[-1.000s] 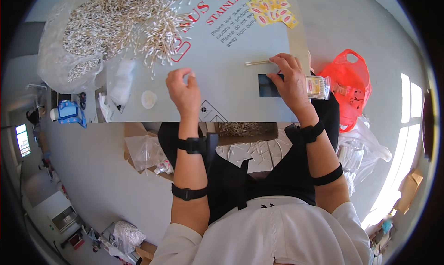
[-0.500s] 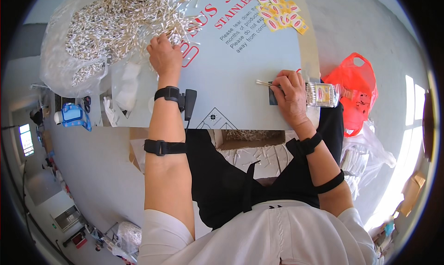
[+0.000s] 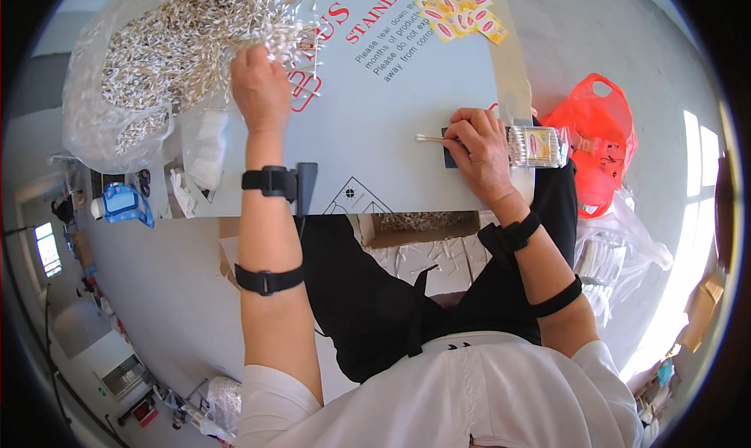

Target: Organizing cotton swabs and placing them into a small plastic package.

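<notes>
My left hand (image 3: 260,88) is at the near right edge of a big heap of cotton swabs (image 3: 172,49), its fingers curled and closed among the white tips. Its fingertips are partly hidden. My right hand (image 3: 481,151) pinches a few cotton swabs (image 3: 430,138) that point left over the table. Under that hand lies a small dark rectangle (image 3: 449,157), mostly covered. Just right of the hand, a clear pack of cotton swabs (image 3: 538,146) with a yellow and red label overhangs the table's right edge.
The heap lies on a clear plastic bag (image 3: 82,135) over the grey table (image 3: 375,159). Yellow cards (image 3: 461,14) are scattered at the far right. A red plastic bag (image 3: 602,151) stands beyond the right edge. Below the near edge sits an open cardboard box (image 3: 426,231) holding swabs.
My left hand has shifted slightly within the swabs at the heap's edge. My right hand keeps its pinch on the swabs in nearly the same place. The whole view has shifted a little.
</notes>
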A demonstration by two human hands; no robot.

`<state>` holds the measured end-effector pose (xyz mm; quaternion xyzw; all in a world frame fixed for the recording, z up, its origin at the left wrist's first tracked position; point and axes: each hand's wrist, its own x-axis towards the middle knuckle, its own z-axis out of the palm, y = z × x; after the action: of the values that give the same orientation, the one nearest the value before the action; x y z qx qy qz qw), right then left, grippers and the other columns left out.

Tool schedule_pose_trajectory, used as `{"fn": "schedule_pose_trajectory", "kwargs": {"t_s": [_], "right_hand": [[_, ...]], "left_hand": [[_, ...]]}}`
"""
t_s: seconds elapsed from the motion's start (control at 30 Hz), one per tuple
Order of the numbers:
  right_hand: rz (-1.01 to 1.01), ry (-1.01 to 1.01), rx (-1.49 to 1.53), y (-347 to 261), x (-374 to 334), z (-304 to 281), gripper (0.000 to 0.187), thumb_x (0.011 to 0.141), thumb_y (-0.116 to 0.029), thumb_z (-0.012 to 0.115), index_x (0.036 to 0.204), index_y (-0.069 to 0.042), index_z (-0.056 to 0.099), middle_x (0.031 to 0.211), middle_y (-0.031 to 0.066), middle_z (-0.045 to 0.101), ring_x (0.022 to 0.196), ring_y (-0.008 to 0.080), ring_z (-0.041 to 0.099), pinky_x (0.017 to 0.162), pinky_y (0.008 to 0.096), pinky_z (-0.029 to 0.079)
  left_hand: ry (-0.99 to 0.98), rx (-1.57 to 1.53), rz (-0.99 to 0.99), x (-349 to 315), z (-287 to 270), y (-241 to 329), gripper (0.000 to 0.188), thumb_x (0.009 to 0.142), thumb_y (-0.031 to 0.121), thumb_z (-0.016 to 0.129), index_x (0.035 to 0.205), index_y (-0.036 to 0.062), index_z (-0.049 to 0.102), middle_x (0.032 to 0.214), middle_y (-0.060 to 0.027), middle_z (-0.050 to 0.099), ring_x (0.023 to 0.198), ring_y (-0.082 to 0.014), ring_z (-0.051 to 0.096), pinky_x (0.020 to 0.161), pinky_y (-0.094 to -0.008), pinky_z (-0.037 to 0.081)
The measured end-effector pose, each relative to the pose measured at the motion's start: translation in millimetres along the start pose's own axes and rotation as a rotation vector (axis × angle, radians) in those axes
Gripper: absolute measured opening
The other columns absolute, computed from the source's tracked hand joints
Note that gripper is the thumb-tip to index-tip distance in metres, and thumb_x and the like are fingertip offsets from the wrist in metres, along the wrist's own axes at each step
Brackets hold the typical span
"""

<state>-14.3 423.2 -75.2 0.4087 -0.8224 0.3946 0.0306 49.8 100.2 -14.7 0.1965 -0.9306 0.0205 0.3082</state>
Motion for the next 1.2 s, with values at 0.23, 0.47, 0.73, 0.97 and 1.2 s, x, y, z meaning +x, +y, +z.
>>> {"fn": "schedule_pose_trajectory", "kwargs": {"t_s": [0.23,0.47,0.73,0.97,1.2], "right_hand": [[-0.031,-0.053,0.028,-4.0,-0.7,-1.7,0.014,0.073,-0.009,0.072,0.082,-0.010,0.061,0.099,0.0028,0.057,0.096,0.0254,0.053,0.083,0.0396,0.039],[-0.062,-0.088,0.046,-5.1,-5.3,-7.1,0.015,0.071,-0.008,0.072,0.079,-0.009,0.060,0.099,0.0038,0.057,0.096,0.0260,0.053,0.084,0.0406,0.039],[-0.067,-0.092,0.065,-4.9,-5.1,-8.7,0.015,0.071,-0.008,0.072,0.079,-0.009,0.060,0.101,0.0038,0.057,0.097,0.0259,0.053,0.084,0.0403,0.039],[-0.018,-0.083,0.108,-7.1,-7.0,-8.3,0.015,0.070,-0.008,0.072,0.078,-0.009,0.060,0.104,0.0048,0.059,0.101,0.0276,0.053,0.088,0.0420,0.039],[-0.113,-0.094,0.031,-6.4,-6.4,-7.0,0.015,0.072,-0.008,0.070,0.081,-0.008,0.058,0.112,0.0047,0.060,0.111,0.0280,0.053,0.091,0.0421,0.040]], "left_hand": [[-0.212,-0.290,-0.085,-48.8,15.4,59.5,0.027,0.072,-0.003,0.068,0.097,0.0031,0.060,0.101,-0.0140,0.058,0.099,-0.0348,0.055,0.086,-0.0444,0.047],[0.019,-0.419,-0.242,-77.5,-7.4,57.2,0.034,0.068,-0.009,0.064,0.100,0.0026,0.060,0.108,-0.0131,0.056,0.104,-0.0324,0.054,0.091,-0.0407,0.045],[-0.207,-0.199,-0.231,-87.5,-1.2,112.9,0.036,0.075,0.016,0.075,0.103,0.0024,0.057,0.096,-0.0133,0.056,0.090,-0.0330,0.057,0.072,-0.0427,0.050],[-0.279,-0.137,-0.140,-88.0,19.3,143.3,0.012,0.078,0.006,0.065,0.084,0.0034,0.055,0.082,-0.0107,0.055,0.081,-0.0325,0.057,0.067,-0.0437,0.049],[-0.316,-0.440,-0.045,-99.6,-8.8,144.5,0.014,0.075,-0.002,0.062,0.086,0.0061,0.058,0.082,-0.0101,0.055,0.082,-0.0317,0.057,0.069,-0.0428,0.049]]}}
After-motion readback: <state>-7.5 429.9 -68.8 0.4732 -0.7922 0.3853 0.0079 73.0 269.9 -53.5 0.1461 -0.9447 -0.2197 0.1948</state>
